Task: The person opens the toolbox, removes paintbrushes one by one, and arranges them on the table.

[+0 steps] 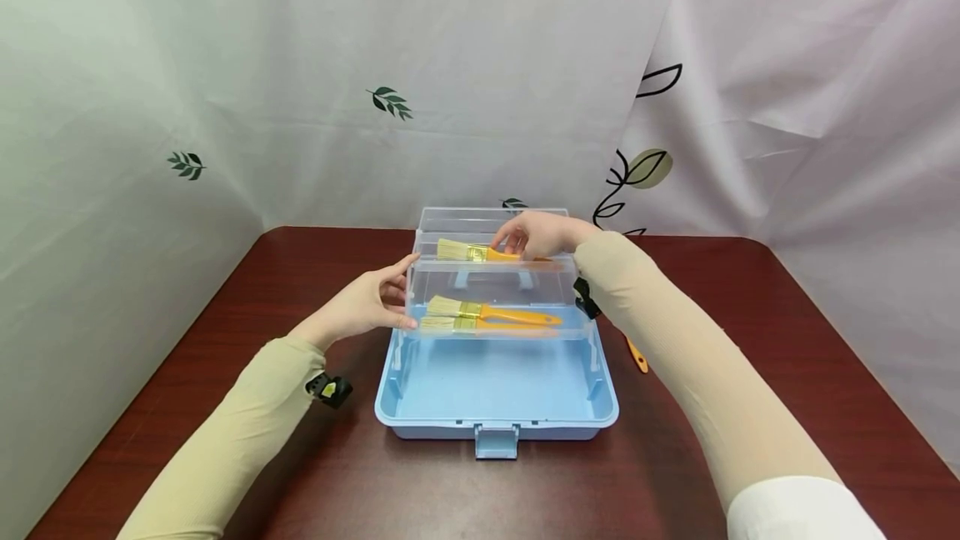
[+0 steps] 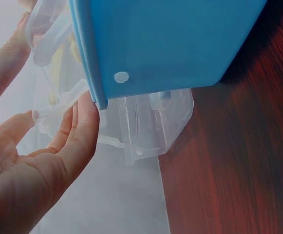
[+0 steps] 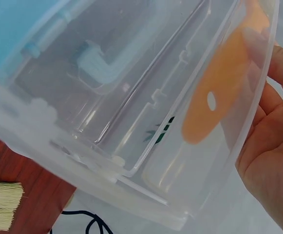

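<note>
A light blue toolbox (image 1: 495,390) stands with its clear tiered trays raised. My left hand (image 1: 367,300) grips the left end of the lower clear tray (image 1: 450,277), thumb low at the front and index finger at the upper corner. In the left wrist view its fingers curl by the tray's side links. Two paintbrushes (image 1: 517,316) with orange handles lie in that tray, bristles to the left. Behind them, my right hand (image 1: 543,233) pinches another paintbrush (image 1: 457,251) by its handle at the upper clear tray (image 1: 487,220). Its handle end shows through the clear plastic in the right wrist view.
On the dark red table, an orange brush handle (image 1: 637,355) pokes out beside the right forearm, which hides the rest. Two pale bristle ends (image 3: 4,195) show there in the right wrist view. The latch (image 1: 496,442) hangs down at the box's front. White patterned cloth surrounds the table.
</note>
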A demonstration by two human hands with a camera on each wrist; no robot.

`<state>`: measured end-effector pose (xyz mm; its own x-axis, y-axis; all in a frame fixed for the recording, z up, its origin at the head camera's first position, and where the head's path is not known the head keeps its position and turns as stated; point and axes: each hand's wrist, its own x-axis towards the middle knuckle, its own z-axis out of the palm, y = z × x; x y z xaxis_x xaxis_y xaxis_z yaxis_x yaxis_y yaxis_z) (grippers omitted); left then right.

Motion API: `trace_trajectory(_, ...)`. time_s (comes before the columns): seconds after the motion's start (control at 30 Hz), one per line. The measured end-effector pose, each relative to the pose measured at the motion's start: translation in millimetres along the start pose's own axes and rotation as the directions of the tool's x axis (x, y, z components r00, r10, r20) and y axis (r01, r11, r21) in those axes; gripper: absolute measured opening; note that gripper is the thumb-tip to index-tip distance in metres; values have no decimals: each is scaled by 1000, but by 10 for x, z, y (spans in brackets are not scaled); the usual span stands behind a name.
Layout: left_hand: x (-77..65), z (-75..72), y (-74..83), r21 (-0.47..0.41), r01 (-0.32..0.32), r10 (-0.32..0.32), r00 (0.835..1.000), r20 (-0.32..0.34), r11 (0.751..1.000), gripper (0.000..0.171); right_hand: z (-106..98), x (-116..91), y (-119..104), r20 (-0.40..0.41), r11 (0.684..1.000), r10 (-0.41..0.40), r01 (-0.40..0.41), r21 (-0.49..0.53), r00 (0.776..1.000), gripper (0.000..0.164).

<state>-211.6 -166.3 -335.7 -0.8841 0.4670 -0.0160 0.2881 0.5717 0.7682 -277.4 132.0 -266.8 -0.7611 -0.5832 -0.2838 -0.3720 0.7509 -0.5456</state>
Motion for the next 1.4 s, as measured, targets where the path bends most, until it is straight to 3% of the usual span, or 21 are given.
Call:
trace_trajectory(0.67, -20, -6, -18, -4, -15, 15, 1000, 5, 1000, 106, 37, -60, -3, -42, 998, -2, 5, 61, 999, 53)
trace_trajectory(0.93, -24, -16, -26, 7, -12, 12, 1000, 5, 1000, 106, -12, -92, -4, -164, 981, -24, 55, 184, 986, 50)
trace_trajectory(1.03, -22, -20, -22, 15, -14, 14, 1000, 5, 1000, 107, -48, -116, -4, -230, 952, -19, 87, 292, 973, 51)
trace_trajectory(1.23, -19, -19, -34, 19, -11, 11, 1000, -3, 1000, 107, -79, -142, -31, -301, 865, 24, 131, 484, 953, 54)
trace_trajectory(1.4, -20, -12, -44, 19, -19, 19, 1000, -8, 1000, 107, -66, -152, -52, -313, 767, 43, 169, 619, 949, 54)
